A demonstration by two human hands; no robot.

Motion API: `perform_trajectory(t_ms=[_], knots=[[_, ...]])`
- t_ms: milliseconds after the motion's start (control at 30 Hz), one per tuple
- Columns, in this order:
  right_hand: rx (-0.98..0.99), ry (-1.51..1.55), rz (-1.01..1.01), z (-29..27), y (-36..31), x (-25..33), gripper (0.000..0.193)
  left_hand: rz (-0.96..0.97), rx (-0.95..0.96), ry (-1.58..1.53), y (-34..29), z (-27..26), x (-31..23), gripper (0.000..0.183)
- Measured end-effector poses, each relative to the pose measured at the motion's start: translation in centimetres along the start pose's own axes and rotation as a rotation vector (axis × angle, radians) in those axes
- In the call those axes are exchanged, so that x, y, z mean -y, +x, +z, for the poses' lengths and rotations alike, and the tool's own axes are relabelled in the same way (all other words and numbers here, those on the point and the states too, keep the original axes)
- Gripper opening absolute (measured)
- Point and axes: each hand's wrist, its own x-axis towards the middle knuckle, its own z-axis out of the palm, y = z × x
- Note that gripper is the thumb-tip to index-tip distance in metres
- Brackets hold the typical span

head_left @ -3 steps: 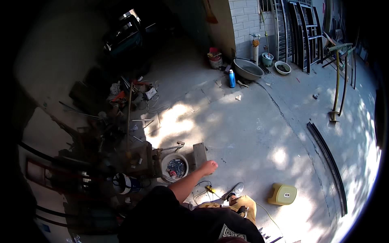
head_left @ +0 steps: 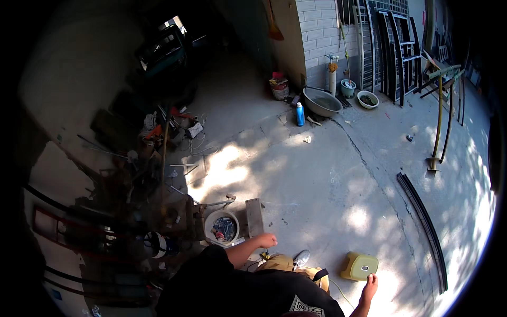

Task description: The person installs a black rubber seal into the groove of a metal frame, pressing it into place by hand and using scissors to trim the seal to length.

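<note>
My left hand point(head_left: 268, 241) is closed in a loose fist, with nothing seen in it. It hangs just below a narrow wooden bench or board point(head_left: 254, 215). Left of that stands a round pale tub point(head_left: 235, 234) holding small bluish-grey bits and something red. At the lower right, my right hand point(head_left: 371, 287) has its fingers curled together, and no object shows in it. In the picture its fingertips border the edge of a yellow-green plastic stool point(head_left: 354, 266); whether they touch it I cannot tell.
Long dark metal strips point(head_left: 422, 227) lie on the right. A blue bottle point(head_left: 300, 115) and a large grey basin point(head_left: 320, 102) stand at the back, near dark frames point(head_left: 392, 53) leaning by the wall. Clutter and a hammer-like tool point(head_left: 224, 201) lie left. A yellow cable point(head_left: 342, 295) runs by my feet.
My right hand has come into view beside the stool. My left hand sits lower and slightly left in the picture. The view has shifted, and my shoe appears lower.
</note>
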Motion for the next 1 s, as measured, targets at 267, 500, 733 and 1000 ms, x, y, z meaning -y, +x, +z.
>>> perform_trajectory(t_ms=[267,500,733,1000], knots=[[0.073,-0.375,-0.374,2.9,22.7,31.3,0.029,-0.199,0.262,0.061,1.1,-0.2,-5.4,0.036],[0.035,-0.334,0.15,-5.3,29.5,0.9,0.025,-0.083,0.287,0.5,21.5,-7.2,-11.9,0.032],[-0.053,-0.188,1.259,-15.3,16.0,-2.6,0.029,-0.176,-0.048,-0.426,48.7,-17.8,-46.7,0.025],[0.118,-0.296,0.841,-18.4,26.2,-1.6,0.035,0.116,0.114,-0.426,65.9,-13.9,-79.7,0.036]])
